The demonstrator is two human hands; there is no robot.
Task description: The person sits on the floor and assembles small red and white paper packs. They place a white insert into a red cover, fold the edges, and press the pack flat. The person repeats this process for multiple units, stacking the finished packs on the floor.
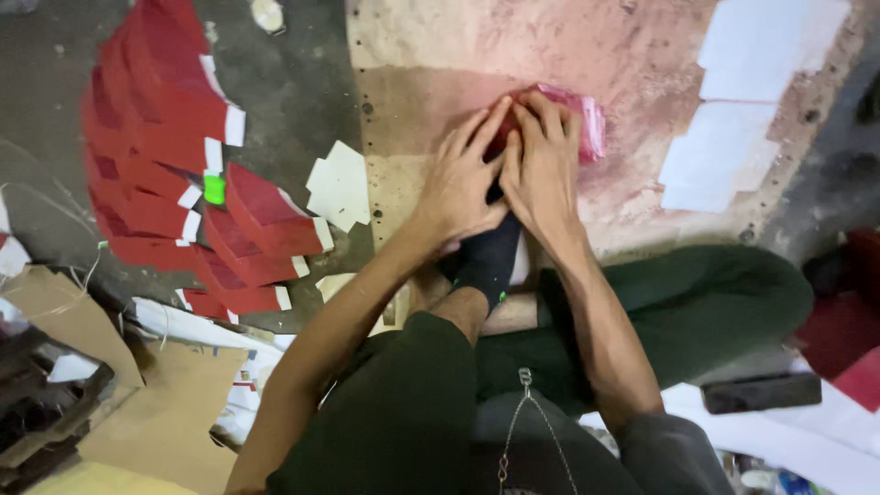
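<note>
No box or bin shows clearly; a dark crate-like thing (41, 403) at the lower left edge is too cut off to tell what it holds. Folded red pieces with white flaps (174, 156) lie fanned in overlapping rows on the floor (302, 92) to the left, a white cut-out card (339, 186) near them, and white sheets (742, 101) on the stained pink board (440, 55) to the right. The left hand (463, 179) and right hand (543, 165) lie side by side, fingers nearly straight, pressing flat on a red folded piece (587, 119) on the board.
</note>
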